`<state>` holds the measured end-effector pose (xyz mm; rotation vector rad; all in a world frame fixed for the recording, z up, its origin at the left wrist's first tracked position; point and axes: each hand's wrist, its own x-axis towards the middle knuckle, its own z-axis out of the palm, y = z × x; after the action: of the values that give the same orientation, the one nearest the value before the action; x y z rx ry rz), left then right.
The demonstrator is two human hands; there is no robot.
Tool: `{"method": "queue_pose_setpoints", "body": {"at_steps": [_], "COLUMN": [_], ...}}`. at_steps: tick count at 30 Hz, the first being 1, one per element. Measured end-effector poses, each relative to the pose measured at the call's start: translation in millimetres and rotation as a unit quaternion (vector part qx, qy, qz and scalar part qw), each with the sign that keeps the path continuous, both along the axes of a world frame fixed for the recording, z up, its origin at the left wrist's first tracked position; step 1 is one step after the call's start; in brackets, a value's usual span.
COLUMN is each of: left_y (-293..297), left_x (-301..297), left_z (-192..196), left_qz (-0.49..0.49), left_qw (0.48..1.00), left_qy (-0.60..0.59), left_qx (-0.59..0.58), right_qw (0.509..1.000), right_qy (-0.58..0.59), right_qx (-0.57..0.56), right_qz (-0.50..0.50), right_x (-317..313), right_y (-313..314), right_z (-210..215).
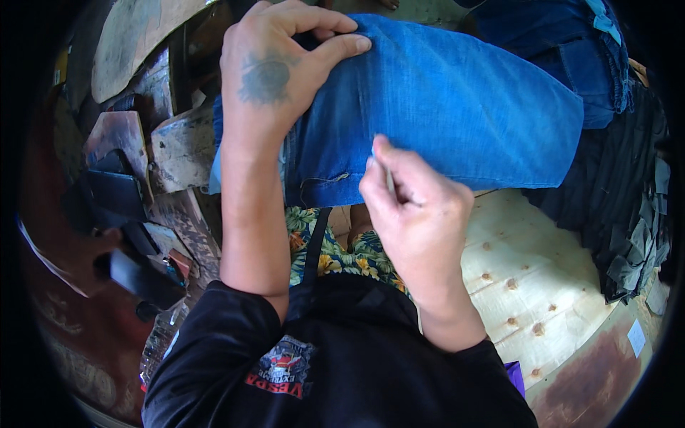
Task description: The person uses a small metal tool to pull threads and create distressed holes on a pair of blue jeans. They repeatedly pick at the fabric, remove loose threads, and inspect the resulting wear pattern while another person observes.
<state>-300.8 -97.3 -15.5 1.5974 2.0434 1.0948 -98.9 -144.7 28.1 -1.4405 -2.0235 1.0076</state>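
A folded piece of blue denim point(457, 107), shaped like a trouser leg, lies across in front of me. Its near edge has a seam with a short frayed patch and loose threads. At the far left part of the cloth, my left hand point(278, 71) pinches the denim between thumb and forefinger. My right hand point(421, 189) is closed over the near part of the denim. In its fist is a thin pale stick point(390, 182), mostly hidden by the fingers; its exact kind I cannot make out.
More jeans point(571, 64) lie at the far right, above a pile of dark cloth point(606, 192). A pale knotted plywood board point(528, 285) is at my right. Worn wooden pieces point(182, 150) and a dark flat object point(118, 194) crowd the left.
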Motion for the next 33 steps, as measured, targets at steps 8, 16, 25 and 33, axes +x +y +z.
{"method": "queue_pose_setpoints", "body": {"at_steps": [8, 16, 25, 33], "left_y": [2, 3, 3, 4], "left_x": [3, 2, 4, 4], "left_z": [5, 1, 1, 1], "left_qz": [0.001, 0.002, 0.005, 0.001], "left_qw": [1.0, 1.0, 1.0, 0.999], "left_qy": [0.013, 0.012, 0.02, 0.042], "left_qx": [-0.01, -0.003, -0.002, -0.008], "right_qw": [0.998, 1.0, 1.0, 1.0], "right_qy": [0.045, -0.005, -0.015, -0.006], "right_qx": [0.041, 0.017, 0.013, 0.005], "right_qz": [-0.016, 0.008, -0.009, -0.018], "right_x": [-25, -22, -4, 4], "right_y": [37, 36, -1, -11], "right_z": [-22, -14, -5, -6]}}
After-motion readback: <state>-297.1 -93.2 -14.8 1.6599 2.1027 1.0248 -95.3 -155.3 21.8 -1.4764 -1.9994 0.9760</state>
